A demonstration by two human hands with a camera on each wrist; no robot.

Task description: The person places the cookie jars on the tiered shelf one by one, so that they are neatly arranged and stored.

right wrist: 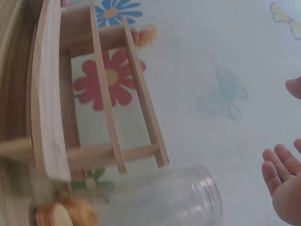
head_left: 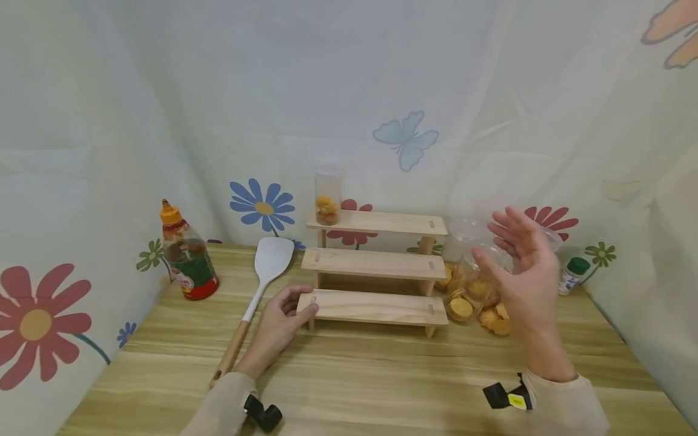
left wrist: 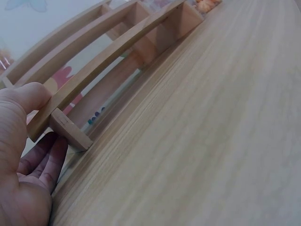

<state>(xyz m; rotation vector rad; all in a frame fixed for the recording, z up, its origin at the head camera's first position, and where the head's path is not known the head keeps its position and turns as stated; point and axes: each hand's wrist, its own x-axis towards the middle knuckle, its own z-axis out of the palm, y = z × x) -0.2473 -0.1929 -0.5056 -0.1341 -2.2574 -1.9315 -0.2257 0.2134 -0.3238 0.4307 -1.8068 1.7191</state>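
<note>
A three-step wooden display stand [head_left: 376, 307] is on the table in the head view. My left hand [head_left: 278, 327] grips the left end of its lowest step; in the left wrist view the thumb [left wrist: 35, 95] lies over the board and the fingers curl beneath. A clear jar [head_left: 328, 181] with a few cookies stands at the left of the top step. Raised in the air, my right hand [head_left: 528, 278] has spread fingers and holds nothing. Behind and beside it are clear jars [head_left: 473, 272] with cookies [head_left: 460, 309] in them, partly hidden by that hand.
At the left stand a sauce bottle [head_left: 188, 260] with an orange cap and a white spatula [head_left: 272, 257] with a wooden handle, lying flat. A small green-capped bottle [head_left: 572, 277] is at the right edge. Flowered cloth [head_left: 349, 79] hangs round the table [head_left: 371, 381].
</note>
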